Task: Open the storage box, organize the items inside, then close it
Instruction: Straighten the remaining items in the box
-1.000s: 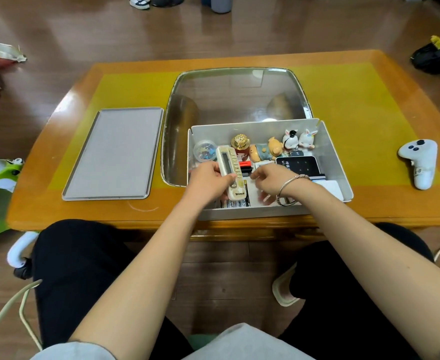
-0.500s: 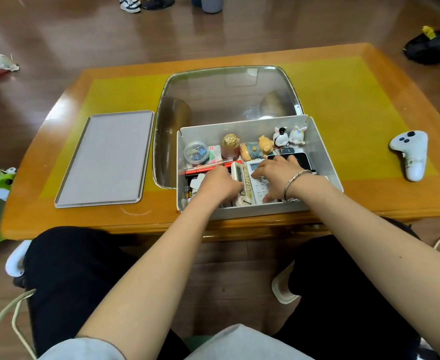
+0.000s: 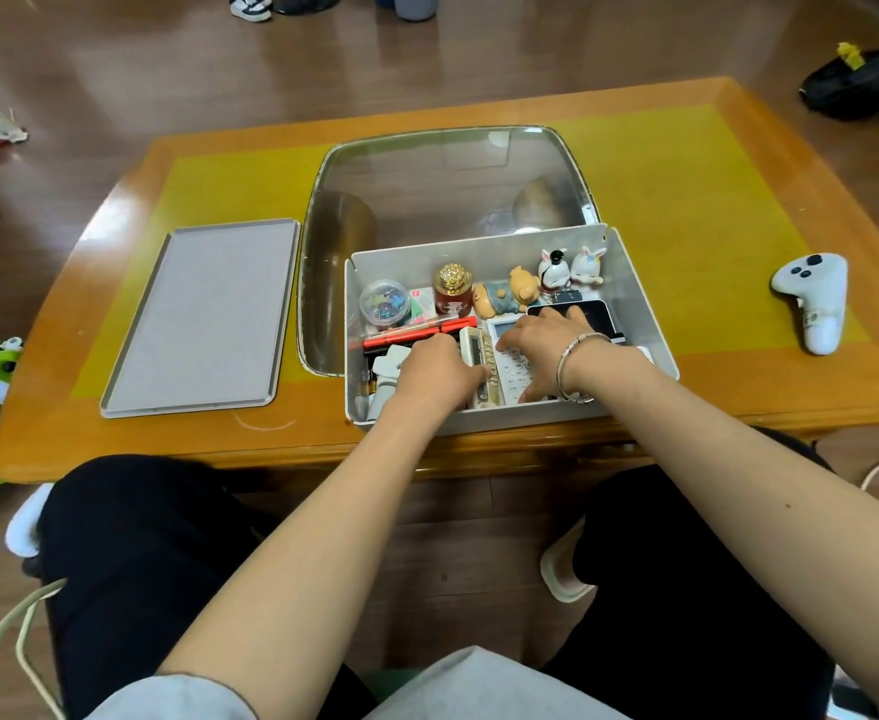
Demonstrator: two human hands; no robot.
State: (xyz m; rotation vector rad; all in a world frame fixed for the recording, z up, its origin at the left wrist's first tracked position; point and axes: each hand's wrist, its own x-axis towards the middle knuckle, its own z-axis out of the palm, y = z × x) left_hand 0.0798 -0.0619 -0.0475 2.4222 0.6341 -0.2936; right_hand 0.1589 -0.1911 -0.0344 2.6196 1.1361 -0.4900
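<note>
Inside open storage box (image 3: 640, 304), both hands press remotes (image 3: 500, 366).

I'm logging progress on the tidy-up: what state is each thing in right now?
Box: open, full of small items.
Lid: off, flat on the table left of the box.
Left hand: inside the box, on the narrow remote.
Right hand: inside the box, flat on the white remote.
Controller: on the table, untouched.

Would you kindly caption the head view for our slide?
Both hands arrange remotes inside the open storage box; lid set aside.
</note>
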